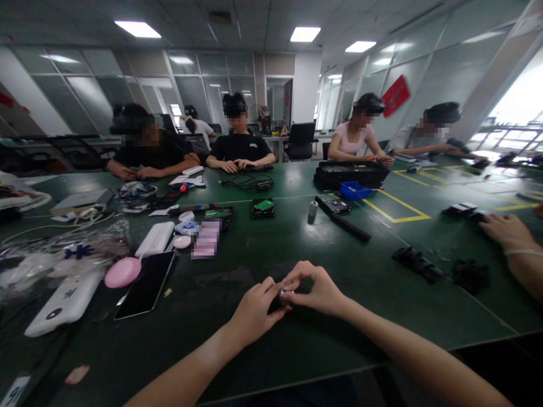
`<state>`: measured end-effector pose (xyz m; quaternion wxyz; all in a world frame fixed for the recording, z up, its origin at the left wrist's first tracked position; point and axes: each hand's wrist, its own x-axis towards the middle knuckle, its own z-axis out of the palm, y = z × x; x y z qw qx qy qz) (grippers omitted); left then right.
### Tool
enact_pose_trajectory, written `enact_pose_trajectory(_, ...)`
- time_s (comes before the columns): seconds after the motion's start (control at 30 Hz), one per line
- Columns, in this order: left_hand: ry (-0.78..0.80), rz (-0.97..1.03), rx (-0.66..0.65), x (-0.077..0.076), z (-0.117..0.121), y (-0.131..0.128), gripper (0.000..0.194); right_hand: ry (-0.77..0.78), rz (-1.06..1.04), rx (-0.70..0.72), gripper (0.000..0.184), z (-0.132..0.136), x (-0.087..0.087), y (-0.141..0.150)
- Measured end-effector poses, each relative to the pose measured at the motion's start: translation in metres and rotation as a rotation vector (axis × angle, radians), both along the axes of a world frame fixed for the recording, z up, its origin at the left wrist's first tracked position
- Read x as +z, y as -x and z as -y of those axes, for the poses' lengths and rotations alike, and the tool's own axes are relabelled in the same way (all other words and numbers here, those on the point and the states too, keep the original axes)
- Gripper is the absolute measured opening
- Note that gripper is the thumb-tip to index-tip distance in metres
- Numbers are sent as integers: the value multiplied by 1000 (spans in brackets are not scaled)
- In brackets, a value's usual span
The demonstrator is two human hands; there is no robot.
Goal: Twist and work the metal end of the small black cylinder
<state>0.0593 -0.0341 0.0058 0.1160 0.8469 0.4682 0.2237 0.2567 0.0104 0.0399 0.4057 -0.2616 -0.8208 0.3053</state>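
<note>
Just above the green table top, my left hand is closed round a small dark object with a shiny metal end. The thumb and index finger of my right hand pinch that shiny end. My fingers cover most of the object, so its kind does not show. Farther forward, a small metal cylinder stands upright near a hard drive and a black bar. Another drive-like unit with a green circuit board lies to the left of these.
Left of my hands lie a black-screened phone, a pink round case, a white power bank and plastic bags. Black parts and another person's hand are at right. Several people sit across the table.
</note>
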Motion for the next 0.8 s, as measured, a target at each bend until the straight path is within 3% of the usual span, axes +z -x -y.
enact_pose_trajectory(0.17, 23, 15, -1, 1, 0, 0, 24, -21, -13, 31, 12, -1, -3, -2)
enact_pose_trajectory(0.57, 24, 27, -8, 3, -3, 0, 25, -84, -7, 148, 23, -5, -6, -3)
enact_pose_trajectory(0.8, 12, 41, -24, 3, -2, 0, 29, -81, -23, -28, 23, -4, -9, -1)
